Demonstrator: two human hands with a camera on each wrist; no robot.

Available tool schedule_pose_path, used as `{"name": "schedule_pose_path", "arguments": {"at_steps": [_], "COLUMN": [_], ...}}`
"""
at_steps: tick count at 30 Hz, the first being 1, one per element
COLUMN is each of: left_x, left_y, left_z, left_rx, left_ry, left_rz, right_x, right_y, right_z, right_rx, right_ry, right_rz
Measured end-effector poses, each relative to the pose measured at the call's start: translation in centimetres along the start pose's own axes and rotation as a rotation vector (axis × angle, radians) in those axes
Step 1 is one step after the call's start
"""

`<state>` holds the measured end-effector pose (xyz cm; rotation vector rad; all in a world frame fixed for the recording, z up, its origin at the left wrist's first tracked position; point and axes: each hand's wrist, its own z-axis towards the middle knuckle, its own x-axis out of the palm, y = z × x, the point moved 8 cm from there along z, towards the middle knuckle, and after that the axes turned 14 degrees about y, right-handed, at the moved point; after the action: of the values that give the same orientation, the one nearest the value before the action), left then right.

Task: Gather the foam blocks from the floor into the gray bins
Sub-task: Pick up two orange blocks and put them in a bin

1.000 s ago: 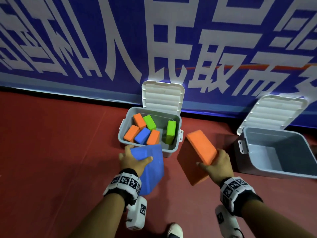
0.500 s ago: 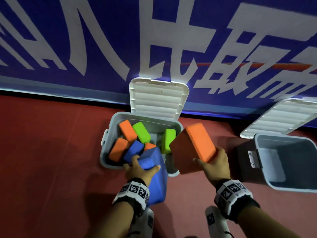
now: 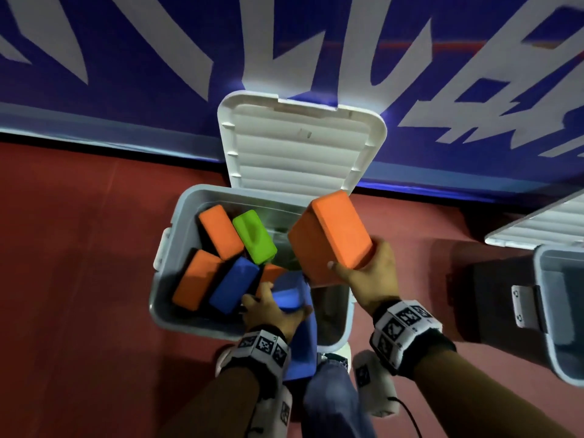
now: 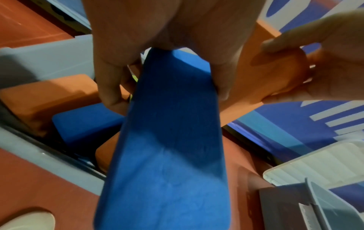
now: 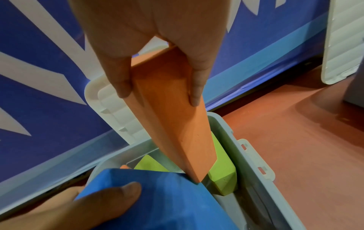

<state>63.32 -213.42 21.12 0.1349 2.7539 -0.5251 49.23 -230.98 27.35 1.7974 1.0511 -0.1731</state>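
My left hand (image 3: pixel 271 308) grips a large blue foam block (image 3: pixel 298 330) (image 4: pixel 167 140) (image 5: pixel 157 202) by its top end, held over the near edge of the gray bin (image 3: pixel 164 279). My right hand (image 3: pixel 369 276) grips a big orange foam block (image 3: pixel 331 235) (image 5: pixel 173 121) above the bin's right half, tilted. Inside the bin lie orange blocks (image 3: pixel 221 230), a green block (image 3: pixel 254 237) and a small blue block (image 3: pixel 234 284). In the right wrist view another green block (image 5: pixel 222 175) stands against the bin's right wall.
The bin's white lid (image 3: pixel 300 143) stands open against the blue banner wall (image 3: pixel 126 74). A second gray bin (image 3: pixel 562 314) with its lid (image 3: pixel 543 226) open sits at the right. Red floor (image 3: pixel 79 248) surrounds both. My shoe (image 4: pixel 25 221) and jeans (image 3: pixel 331 399) are below.
Both hands have moved forward: the blue block now reaches over the bin's near edge and the orange block has shifted left from beside the bin to above its right half.
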Motion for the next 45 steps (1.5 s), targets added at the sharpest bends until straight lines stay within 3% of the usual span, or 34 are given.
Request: {"name": "schedule_pose_path", "arguments": {"at_steps": [4, 7, 12, 23, 30, 35, 39, 42, 45], "left_x": [1.0, 2.9, 5.2, -0.8, 2.0, 3.4, 4.3, 3.9, 2.9], "left_y": [-1.8, -3.2, -3.9, -2.2, -4.5, -6.1, -3.6, -1.0, 0.6], "left_z": [2.3, 3.4, 3.0, 2.0, 2.5, 3.6, 3.2, 3.5, 3.8], "left_rx": [0.079, 0.1, 0.093, 0.03, -0.026, 0.041, -0.024, -0.062, -0.107], "left_ry": [-0.045, 0.013, 0.047, 0.001, 0.106, 0.131, 0.141, 0.115, 0.097], "left_rz": [-0.005, 0.043, 0.163, 0.132, 0.146, 0.11, 0.275, 0.224, 0.213], "right_x": [1.4, 2.3, 4.1, 4.1, 4.0, 4.9, 6.2, 7.2, 6.1], "right_y": [-0.7, -1.4, -3.0, -3.2, -2.4, -3.1, -4.9, -6.0, -6.4], "right_z": [3.1, 5.1, 6.8, 7.1, 7.9, 8.6, 8.4, 8.1, 7.9], "right_rx": [-0.056, -0.087, -0.022, 0.002, -0.016, -0.017, 0.089, 0.183, 0.169], "right_ry": [0.019, 0.019, 0.086, 0.006, 0.066, 0.049, 0.126, 0.262, 0.224], "right_rz": [-0.002, -0.017, 0.029, 0.066, 0.074, -0.017, -0.049, -0.064, -0.03]}}
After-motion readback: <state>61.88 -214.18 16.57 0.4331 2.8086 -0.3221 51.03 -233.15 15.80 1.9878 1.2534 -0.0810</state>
